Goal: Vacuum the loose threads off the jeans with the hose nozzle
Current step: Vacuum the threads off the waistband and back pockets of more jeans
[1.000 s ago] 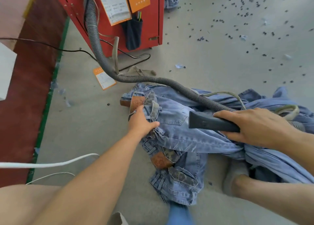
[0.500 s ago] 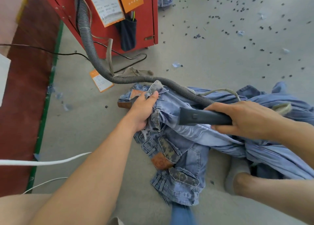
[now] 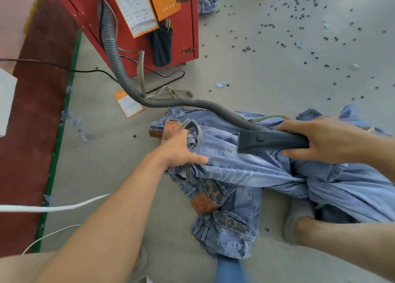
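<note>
Nozzle [image 3: 271, 142] in right hand [image 3: 333, 141], over jeans [image 3: 245, 165]

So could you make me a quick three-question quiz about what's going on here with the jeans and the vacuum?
1. True or false: the right hand holds the black nozzle.
2. What does the left hand grip? A) the grey hose B) the jeans near the waistband C) the white cord
3. Fill in: the ribbed hose runs back to a ___ cabinet.

Key: 1 true; 2 B, the jeans; 3 red.
</note>
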{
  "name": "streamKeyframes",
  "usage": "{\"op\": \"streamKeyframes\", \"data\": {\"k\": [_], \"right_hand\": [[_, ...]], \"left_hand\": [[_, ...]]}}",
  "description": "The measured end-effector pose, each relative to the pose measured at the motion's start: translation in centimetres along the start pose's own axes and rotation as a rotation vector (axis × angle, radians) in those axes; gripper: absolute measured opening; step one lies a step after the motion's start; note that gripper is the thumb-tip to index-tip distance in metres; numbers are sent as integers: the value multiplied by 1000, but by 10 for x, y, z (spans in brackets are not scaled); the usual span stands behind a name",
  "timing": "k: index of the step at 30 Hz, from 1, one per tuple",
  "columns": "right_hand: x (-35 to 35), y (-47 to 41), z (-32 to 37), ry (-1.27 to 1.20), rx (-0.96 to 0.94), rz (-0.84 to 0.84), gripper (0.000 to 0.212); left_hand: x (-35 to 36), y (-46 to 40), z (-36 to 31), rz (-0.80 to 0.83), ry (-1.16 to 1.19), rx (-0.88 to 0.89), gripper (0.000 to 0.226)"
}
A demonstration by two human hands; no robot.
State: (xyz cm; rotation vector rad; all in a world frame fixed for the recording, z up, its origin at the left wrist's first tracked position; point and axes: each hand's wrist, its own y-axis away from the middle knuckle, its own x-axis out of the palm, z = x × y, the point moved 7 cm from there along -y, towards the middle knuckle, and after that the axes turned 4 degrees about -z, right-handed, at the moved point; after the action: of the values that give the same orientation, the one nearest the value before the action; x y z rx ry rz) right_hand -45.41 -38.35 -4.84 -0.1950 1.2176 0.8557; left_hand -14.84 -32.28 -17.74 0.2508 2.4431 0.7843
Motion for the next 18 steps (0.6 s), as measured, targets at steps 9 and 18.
{"op": "streamKeyframes", "data": {"k": [9,18], "right_hand": [[38,-10,26,284,-63,66,44],[-10,-15,36,-100,-42,-190,42]], "left_hand": [[5,6,-9,-111,883,-29,41],[0,13,-18,-41,1000,-26,16]]}}
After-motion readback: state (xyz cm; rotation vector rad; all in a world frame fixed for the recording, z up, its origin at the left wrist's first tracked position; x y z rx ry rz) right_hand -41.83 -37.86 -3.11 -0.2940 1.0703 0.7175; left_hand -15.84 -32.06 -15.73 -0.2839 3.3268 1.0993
